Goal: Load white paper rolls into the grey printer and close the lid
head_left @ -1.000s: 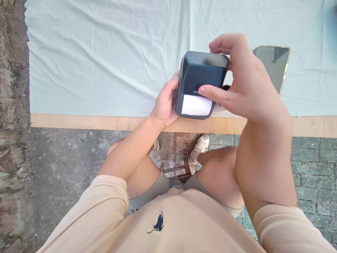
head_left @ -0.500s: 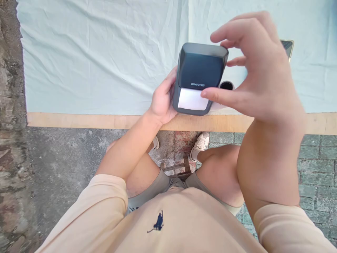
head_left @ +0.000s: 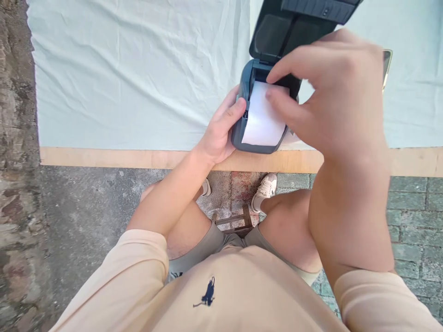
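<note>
My left hand [head_left: 221,124] is closed around the left side of a dark label printer [head_left: 260,148], its thumb on the rim. The printer's lid [head_left: 273,34] is swung up and away from me. Inside lies white label paper [head_left: 261,115], its front end spread over the printer's front. My right hand [head_left: 332,92] reaches in from the right, slightly blurred. Its thumb and index finger close on the far part of the paper, the thumb resting on it. The other right fingers are hidden behind the hand, near the lid.
A pale cloth [head_left: 138,83] covers the table, with a bare wooden edge [head_left: 138,158] towards me. A phone [head_left: 387,69] lies partly hidden beyond my right hand. Below are my legs, shoes and a wooden stool [head_left: 238,221]. A rough wall [head_left: 17,138] stands at the left.
The printer's lid has gone from closed to raised, baring the label paper inside. My right hand has moved from the lid's right side to the paper. My left thumb has shifted onto the rim.
</note>
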Demonstrator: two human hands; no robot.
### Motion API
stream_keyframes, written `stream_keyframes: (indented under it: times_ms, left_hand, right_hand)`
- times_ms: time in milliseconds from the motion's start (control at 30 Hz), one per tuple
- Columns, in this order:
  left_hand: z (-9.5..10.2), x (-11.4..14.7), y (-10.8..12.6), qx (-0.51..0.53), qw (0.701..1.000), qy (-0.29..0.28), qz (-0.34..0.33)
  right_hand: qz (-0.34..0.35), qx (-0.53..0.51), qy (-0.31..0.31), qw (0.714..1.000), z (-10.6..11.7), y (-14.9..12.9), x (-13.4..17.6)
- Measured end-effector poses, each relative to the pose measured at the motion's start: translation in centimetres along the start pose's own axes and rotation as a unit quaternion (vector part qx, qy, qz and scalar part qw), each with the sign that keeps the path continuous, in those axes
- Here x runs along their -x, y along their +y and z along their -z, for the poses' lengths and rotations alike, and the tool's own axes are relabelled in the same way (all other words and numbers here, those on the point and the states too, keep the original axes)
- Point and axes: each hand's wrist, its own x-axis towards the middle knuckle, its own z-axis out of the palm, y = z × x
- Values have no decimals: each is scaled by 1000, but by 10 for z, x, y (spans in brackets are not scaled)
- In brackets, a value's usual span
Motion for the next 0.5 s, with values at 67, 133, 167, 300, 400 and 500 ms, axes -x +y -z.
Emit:
stream_keyframes:
  times_ms: [67, 133, 167, 300, 400, 500]
  left_hand:
    - [-1, 1, 1, -23, 1000, -2, -2]
    - [-2, 1, 2, -38, 999, 9, 3]
    - [-3, 1, 3, -42, 999, 14, 7]
    - [-5, 2, 3, -18, 999, 26, 21]
    - [-6, 1, 2, 40, 998, 45, 22]
    - [-4, -2, 1, 78, 996, 46, 27]
  right_hand:
    - [-34, 49, -54, 997, 0, -2, 0]
    - [-55, 70, -96, 991, 0, -3, 0]
    - [-62, 76, -115, 989, -1, -4, 0]
    - [-75, 77, -123, 987, -2, -7, -2]
    - [-70, 20, -81, 994, 5, -8, 0]
    - [-143, -227, 12, 963, 17, 3, 4]
